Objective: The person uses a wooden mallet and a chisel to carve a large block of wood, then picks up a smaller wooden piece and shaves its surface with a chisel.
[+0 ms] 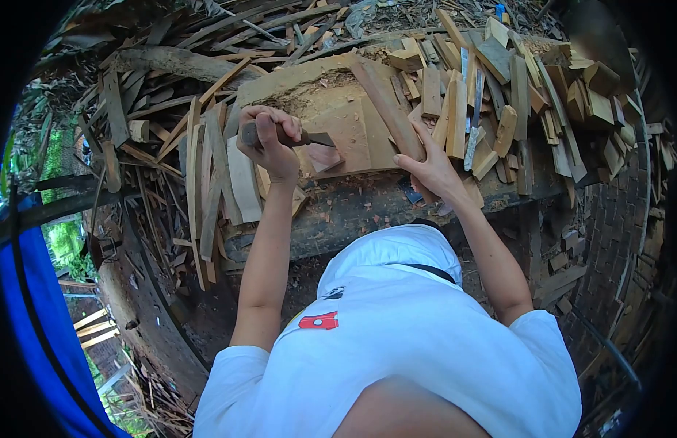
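Outdoor woodworking yard, seen from overhead; ground littered with offcuts, green foliage at the far left edge. Landmark: one large chopping block (338,117), a broad slab of pale, rough-hewn timber with bark-dark sides and a chip-strewn top.

Left of the block: one blue tarpaulin (39,314), smooth sheet, at the lower left border. One loose heap of thin slats (207,168), long, flat, grey-brown strips, too many and too overlapped to count, leaning against the block's left side.

At the block's left portion: left hand (269,142), fingers clenched round the handle of one chopping knife (287,136), dark wooden grip, short metal blade pointing right, held just above the block's top. One small flat wood piece (325,157), pinkish, roughly square, lies on the block right under the blade tip.

On the block's middle: one long wooden billet (389,109), reddish-brown, plank-like, lying at a slant across the top. Right hand (430,171), fingers spread and pressed against the billet's near end, thumb beside it; a loose hold, not a fist.

Right of the block: one stack of split wooden blanks (499,109), short, blocky, pale yellow to brown, squared ends, packed closely; number cannot be told.

Below the block: the person's white T-shirt (397,336), soft cloth, one red print on the chest.
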A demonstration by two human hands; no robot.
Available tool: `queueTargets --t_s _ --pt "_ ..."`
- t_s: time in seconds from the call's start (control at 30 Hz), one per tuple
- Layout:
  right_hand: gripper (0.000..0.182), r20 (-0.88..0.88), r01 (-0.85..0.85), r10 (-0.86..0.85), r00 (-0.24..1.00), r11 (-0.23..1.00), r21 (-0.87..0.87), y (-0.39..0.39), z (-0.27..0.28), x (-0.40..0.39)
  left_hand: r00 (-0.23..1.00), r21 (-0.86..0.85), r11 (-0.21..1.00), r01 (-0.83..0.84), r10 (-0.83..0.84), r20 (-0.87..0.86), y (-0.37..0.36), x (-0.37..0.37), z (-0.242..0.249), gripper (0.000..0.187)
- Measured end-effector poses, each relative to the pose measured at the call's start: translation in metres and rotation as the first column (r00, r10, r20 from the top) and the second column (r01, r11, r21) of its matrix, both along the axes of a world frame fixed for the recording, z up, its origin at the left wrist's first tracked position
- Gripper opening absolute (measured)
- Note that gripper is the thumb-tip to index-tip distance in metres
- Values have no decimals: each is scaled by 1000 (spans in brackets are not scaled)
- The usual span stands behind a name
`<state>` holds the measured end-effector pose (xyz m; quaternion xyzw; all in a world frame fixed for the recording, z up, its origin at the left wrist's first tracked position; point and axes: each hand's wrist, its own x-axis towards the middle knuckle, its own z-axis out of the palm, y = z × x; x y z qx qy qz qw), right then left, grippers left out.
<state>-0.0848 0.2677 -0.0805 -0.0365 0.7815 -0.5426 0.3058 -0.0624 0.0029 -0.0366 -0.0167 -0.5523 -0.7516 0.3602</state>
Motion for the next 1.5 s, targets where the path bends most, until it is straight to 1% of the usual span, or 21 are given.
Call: queueTargets --t_s 0.47,0.63,0.7,0.77,0.8,0.87,0.93,0.97,1.0,1.07,1.1,1.13,1.2,1.23,1.3,1.33,1.37,1.4,1.43,1.47,1.5 --pt "90 16 -27 27 1000 999 16 -6 16 -2 1000 -39 999 -12 13 16 2 -3 1 38" --pt "89 -13 -69 69 998 998 2 -14 41 -10 996 -54 998 -38 42 73 8 -6 6 34" --pt "88 -262 -149 132 956 988 -46 -23 68 -19 994 -36 998 -58 61 96 12 -7 8 31" --pt "83 -432 -219 111 895 953 -209 -33 90 -27 985 -41 994 -99 104 136 17 -7 9 24" --pt "83 -517 -258 110 849 940 -223 -38 112 -29 986 -41 994 -100 105 132 19 -7 8 24" --pt "83 -603 -304 108 790 924 -232 -49 148 -31 982 -49 991 -123 129 141 21 -9 6 21" --pt "83 -753 -367 11 658 878 -308 -59 168 -30 973 -104 979 -174 187 135 24 -8 10 18" --pt "83 -778 -388 79 624 895 -221 -59 173 -27 961 -159 962 -220 242 135 24 -7 11 16" --pt "83 -781 -394 82 619 893 -219 -59 174 -27 960 -158 961 -226 247 130 20 -7 3 16" --pt "83 -631 -496 499 594 845 201 -55 174 -27 906 -437 819 -372 422 19 13 -9 -14 19" --pt "83 -634 -497 500 591 844 201 -57 176 -26 952 -137 955 -264 281 121 18 -1 -17 27" --pt "82 -687 -492 434 583 861 126 -58 178 -26 952 -135 955 -266 282 118 15 -3 -20 27" --pt "81 -763 -486 297 574 873 -26 -61 181 -24 962 22 983 -180 172 212 10 -5 -38 25" --pt "81 -756 -490 304 580 871 -25 -62 189 -21 959 25 982 -185 175 222 14 -2 -53 25" --pt "83 -877 -463 129 462 879 -115 -63 212 -17 982 -130 984 -125 142 127 23 -4 -70 17" --pt "83 -881 -453 126 456 885 -108 -60 211 -20 984 -126 985 -115 130 119 23 -6 -75 17" --pt "83 -860 -442 190 474 896 -47 -54 209 -23 956 -330 918 -219 269 115 28 -3 -72 16" --pt "83 -831 -436 253 496 900 13 -47 203 -26 911 -519 798 -306 403 82 30 4 -66 17" --pt "81 -775 -448 272 570 894 -15 -41 190 -32 906 -693 687 -216 405 119 30 10 -35 24" --pt "80 -740 -388 222 635 920 -57 -38 175 -31 901 -692 688 -219 414 126 28 8 -33 24" --pt "79 -702 -332 170 691 938 -99 -36 160 -32 921 -448 871 -200 323 219 22 1 -33 12"
